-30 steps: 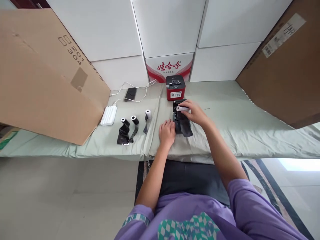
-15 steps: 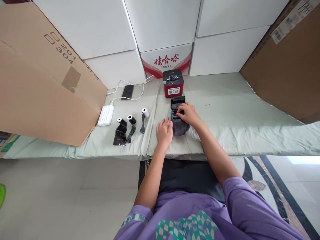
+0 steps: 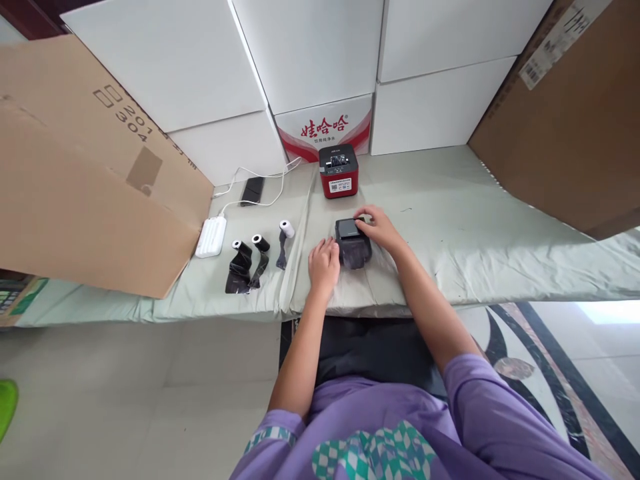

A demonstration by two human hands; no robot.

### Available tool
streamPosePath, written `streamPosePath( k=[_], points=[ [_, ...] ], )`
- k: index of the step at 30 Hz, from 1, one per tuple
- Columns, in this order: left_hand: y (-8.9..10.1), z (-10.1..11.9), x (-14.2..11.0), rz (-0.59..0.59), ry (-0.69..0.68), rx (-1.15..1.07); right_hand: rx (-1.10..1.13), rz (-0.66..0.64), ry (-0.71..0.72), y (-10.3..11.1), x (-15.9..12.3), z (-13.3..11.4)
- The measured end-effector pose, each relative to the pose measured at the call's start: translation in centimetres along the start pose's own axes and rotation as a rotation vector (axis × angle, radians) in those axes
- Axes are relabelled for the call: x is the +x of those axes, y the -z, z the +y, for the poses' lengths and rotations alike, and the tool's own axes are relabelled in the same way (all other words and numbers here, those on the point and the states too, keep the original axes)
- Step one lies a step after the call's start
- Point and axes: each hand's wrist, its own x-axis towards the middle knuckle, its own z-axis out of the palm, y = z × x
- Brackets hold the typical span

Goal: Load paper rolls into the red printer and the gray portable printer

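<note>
A small black portable printer lies on the cloth-covered table with its lid down. Dark, glossy paper sticks out of its front toward me. My right hand has its fingers curled over the lid's far right corner, the thumb pressing on top. On the other side, my left hand lies flat on the cloth, fingertips against the printer's left edge. Left of it lie a white paper roll with a dark strip and two black rolls, the nearer-middle black roll and the left black roll, partly unwound.
Behind the small printer stands a red and black box printer. A white power bank and a dark phone lie left with white cables. Cardboard sheets, one left and one right, flank the table; white boxes wall the back.
The printer's lid has swung from standing open to down over the body. My right hand moved from inside the printer onto the lid. My left hand stays beside it.
</note>
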Motion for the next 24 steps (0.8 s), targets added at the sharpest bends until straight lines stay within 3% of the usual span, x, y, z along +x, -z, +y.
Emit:
streamPosePath(
  k=[5,9,14,16,19,24],
  points=[
    [0.3,0.1,-0.2,-0.011,-0.05,-0.06,0.111,-0.232,-0.182,1.0,-0.4,0.3],
    [0.5,0.3,-0.3,-0.042,-0.145,-0.13,0.13,-0.285,-0.172,1.4,-0.2,0.1],
    [0.4,0.6,-0.4,-0.037,-0.143,-0.104,0.141,-0.336,-0.125,1.4,-0.4,-0.1],
    [0.3,0.6,-0.4,-0.033,-0.117,-0.105,0.139,-0.288,-0.149,1.3,-0.8,0.0],
    [0.2,0.3,-0.3,-0.037,-0.073,-0.112,0.085,-0.102,-0.227,0.7,-2.4,0.3],
    [0.5,0.5,-0.4,-0.103,-0.054,-0.164,-0.043,0.084,-0.231,-0.8,-6.8,0.5]
  ],
)
